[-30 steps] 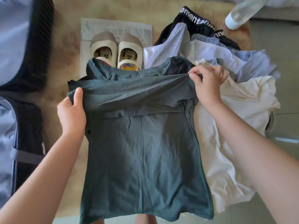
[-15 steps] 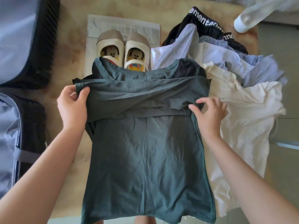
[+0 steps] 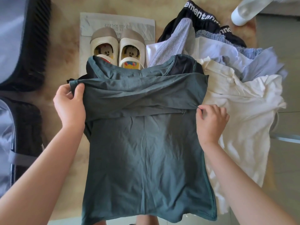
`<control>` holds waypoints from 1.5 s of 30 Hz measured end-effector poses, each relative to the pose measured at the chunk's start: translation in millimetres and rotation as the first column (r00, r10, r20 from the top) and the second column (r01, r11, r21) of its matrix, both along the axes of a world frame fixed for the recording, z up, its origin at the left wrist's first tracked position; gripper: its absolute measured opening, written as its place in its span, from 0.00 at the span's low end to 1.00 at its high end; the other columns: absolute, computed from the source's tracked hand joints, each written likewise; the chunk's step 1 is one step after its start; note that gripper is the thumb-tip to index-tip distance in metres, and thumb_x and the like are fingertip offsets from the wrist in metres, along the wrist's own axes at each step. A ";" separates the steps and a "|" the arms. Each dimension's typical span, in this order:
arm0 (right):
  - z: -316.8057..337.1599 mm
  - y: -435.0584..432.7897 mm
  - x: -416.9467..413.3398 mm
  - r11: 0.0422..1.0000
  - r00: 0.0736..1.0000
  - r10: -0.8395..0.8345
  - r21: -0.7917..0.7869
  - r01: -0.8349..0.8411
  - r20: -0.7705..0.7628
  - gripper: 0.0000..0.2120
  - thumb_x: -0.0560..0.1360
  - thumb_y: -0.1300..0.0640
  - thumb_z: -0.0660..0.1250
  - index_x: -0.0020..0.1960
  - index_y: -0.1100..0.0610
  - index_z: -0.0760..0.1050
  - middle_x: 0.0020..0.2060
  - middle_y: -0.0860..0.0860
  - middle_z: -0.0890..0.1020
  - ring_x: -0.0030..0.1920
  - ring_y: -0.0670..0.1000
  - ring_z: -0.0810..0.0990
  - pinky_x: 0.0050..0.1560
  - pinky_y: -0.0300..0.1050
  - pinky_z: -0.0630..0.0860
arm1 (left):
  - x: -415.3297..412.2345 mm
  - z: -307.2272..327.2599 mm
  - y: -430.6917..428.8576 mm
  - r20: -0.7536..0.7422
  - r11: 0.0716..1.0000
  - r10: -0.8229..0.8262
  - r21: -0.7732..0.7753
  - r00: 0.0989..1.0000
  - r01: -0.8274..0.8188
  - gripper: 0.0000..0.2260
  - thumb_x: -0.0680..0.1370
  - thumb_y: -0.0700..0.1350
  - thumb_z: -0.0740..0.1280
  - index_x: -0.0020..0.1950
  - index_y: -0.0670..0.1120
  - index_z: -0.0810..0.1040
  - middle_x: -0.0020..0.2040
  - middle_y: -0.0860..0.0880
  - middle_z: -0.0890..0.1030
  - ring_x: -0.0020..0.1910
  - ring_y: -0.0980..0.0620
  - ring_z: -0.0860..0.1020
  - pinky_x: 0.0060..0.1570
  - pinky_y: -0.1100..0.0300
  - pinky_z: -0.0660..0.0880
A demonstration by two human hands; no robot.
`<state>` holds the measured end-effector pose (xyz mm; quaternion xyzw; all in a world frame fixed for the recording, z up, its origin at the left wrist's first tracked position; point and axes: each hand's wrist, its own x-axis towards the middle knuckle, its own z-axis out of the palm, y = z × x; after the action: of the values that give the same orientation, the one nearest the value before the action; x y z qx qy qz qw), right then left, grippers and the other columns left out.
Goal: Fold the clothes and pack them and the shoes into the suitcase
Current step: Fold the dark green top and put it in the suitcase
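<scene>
Tan mottled tabletop, single head view looking down. Dark green T-shirt lies flat in the centre, sleeves folded across the chest as a horizontal band, hem drooping over the near table edge. Left hand grips the left end of that band, thumb on top, fingers curled under. Right hand pinches the shirt's right edge at the fold between thumb and forefinger. Shoes, a beige pair with cartoon insoles, sit side by side on a crinkled printed sheet just beyond the shirt; the shirt's far edge overlaps their near ends. Suitcase lies open at left, grey lining, black rim, both halves partly out of frame. Unfolded pile on the right: white garment touching the shirt's right side, pale blue garment further off, black waistband piece farthest.
</scene>
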<state>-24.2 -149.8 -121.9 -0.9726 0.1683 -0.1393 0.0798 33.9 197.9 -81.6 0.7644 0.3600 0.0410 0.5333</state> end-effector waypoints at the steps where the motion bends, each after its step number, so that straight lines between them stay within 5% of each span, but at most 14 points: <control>1: -0.6 -7.7 -4.1 0.999 1.000 0.023 -0.035 -0.023 0.019 0.02 0.70 0.61 0.69 0.41 0.55 0.80 0.35 0.53 0.79 0.43 0.55 0.69 0.44 0.46 0.61 | 0.1 0.0 0.2 -0.001 1.000 0.005 0.018 1.000 -0.005 0.08 0.78 0.51 0.66 0.51 0.48 0.76 0.46 0.51 0.81 0.46 0.55 0.80 0.53 0.58 0.78; 7: -2.3 -38.2 -23.1 0.983 0.986 0.163 -0.075 -0.165 -0.029 0.06 0.71 0.62 0.69 0.45 0.54 0.81 0.37 0.51 0.80 0.45 0.54 0.66 0.47 0.48 0.62 | 0.7 -2.2 -3.5 -0.033 0.990 -0.024 0.141 0.999 0.028 0.10 0.78 0.53 0.65 0.50 0.47 0.75 0.42 0.53 0.78 0.41 0.57 0.75 0.46 0.63 0.73; 13: 5.5 -12.1 -9.7 0.987 0.989 0.126 0.093 -0.133 0.077 0.18 0.67 0.67 0.63 0.53 0.54 0.81 0.53 0.53 0.80 0.52 0.55 0.68 0.53 0.49 0.64 | 0.6 -6.7 -3.0 -0.038 0.998 -0.066 0.018 0.997 0.067 0.12 0.78 0.55 0.66 0.52 0.48 0.75 0.42 0.56 0.78 0.43 0.59 0.76 0.50 0.62 0.74; 17: 13.1 15.0 7.0 0.951 0.969 0.230 0.193 -0.243 0.087 0.18 0.72 0.63 0.62 0.62 0.57 0.77 0.62 0.54 0.76 0.57 0.54 0.69 0.59 0.46 0.63 | -3.9 -2.8 -1.6 -0.007 0.989 -0.122 -0.083 0.992 0.121 0.13 0.73 0.52 0.73 0.55 0.52 0.75 0.51 0.54 0.81 0.50 0.59 0.80 0.51 0.63 0.77; 23: 11.3 34.8 44.0 0.905 0.961 0.271 0.328 -0.272 0.050 0.19 0.77 0.56 0.63 0.67 0.58 0.73 0.67 0.54 0.74 0.63 0.59 0.72 0.66 0.46 0.62 | -1.6 1.2 5.1 0.002 0.997 -0.074 -0.008 0.997 0.074 0.05 0.73 0.52 0.72 0.41 0.52 0.79 0.42 0.52 0.83 0.43 0.53 0.80 0.52 0.54 0.80; 29: 4.0 29.7 45.3 0.861 0.850 0.424 0.428 -0.273 -0.312 0.43 0.75 0.58 0.70 0.78 0.53 0.44 0.78 0.51 0.47 0.78 0.52 0.48 0.76 0.56 0.49 | 10.2 -4.1 8.5 0.007 0.990 -0.099 0.100 0.995 0.098 0.09 0.77 0.53 0.66 0.40 0.50 0.74 0.36 0.55 0.77 0.35 0.58 0.74 0.44 0.57 0.75; 32: 9.2 24.4 45.5 0.842 0.826 0.446 0.474 -0.257 -0.345 0.48 0.72 0.62 0.72 0.78 0.51 0.41 0.78 0.51 0.43 0.78 0.52 0.44 0.76 0.58 0.50 | 12.5 -5.0 8.2 0.039 0.982 -0.123 0.148 0.992 0.116 0.11 0.79 0.52 0.63 0.44 0.45 0.73 0.35 0.57 0.73 0.34 0.60 0.70 0.39 0.65 0.69; 37: 13.0 19.4 41.3 0.823 0.799 0.464 0.519 -0.229 -0.383 0.48 0.72 0.64 0.71 0.78 0.52 0.41 0.78 0.51 0.41 0.77 0.51 0.42 0.76 0.59 0.50 | 6.8 -7.5 13.3 -0.030 0.969 -0.182 0.165 0.983 0.185 0.18 0.79 0.55 0.62 0.38 0.41 0.71 0.30 0.53 0.69 0.30 0.57 0.64 0.33 0.61 0.64; 39: 15.2 21.5 43.7 0.823 0.796 0.466 0.520 -0.229 -0.386 0.48 0.72 0.65 0.71 0.78 0.52 0.40 0.78 0.51 0.40 0.77 0.51 0.41 0.75 0.60 0.49 | 5.0 -7.8 17.9 -0.047 0.976 -0.194 0.090 0.980 0.198 0.18 0.78 0.56 0.64 0.41 0.41 0.75 0.33 0.51 0.72 0.33 0.56 0.68 0.35 0.61 0.66; 42: 18.7 29.4 46.4 0.845 0.788 0.465 0.469 -0.259 -0.404 0.48 0.73 0.66 0.70 0.78 0.50 0.41 0.78 0.49 0.40 0.77 0.50 0.41 0.74 0.62 0.47 | 3.4 -7.5 22.9 -0.026 0.976 -0.215 -0.037 0.976 0.214 0.04 0.78 0.50 0.66 0.46 0.51 0.77 0.44 0.51 0.81 0.42 0.57 0.78 0.47 0.59 0.75; 45: 20.3 39.7 46.0 0.846 0.851 0.458 0.419 -0.330 -0.256 0.35 0.74 0.63 0.65 0.77 0.50 0.56 0.78 0.51 0.52 0.77 0.54 0.51 0.73 0.61 0.49 | 2.0 -6.5 23.8 0.002 0.981 -0.170 -0.097 0.985 0.170 0.04 0.78 0.46 0.68 0.46 0.56 0.76 0.51 0.50 0.82 0.51 0.55 0.80 0.56 0.57 0.77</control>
<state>21.7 -110.2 -101.7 -0.9637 -0.0044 0.0867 0.2526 35.9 221.7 -88.1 0.7656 0.2966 -0.0247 0.5703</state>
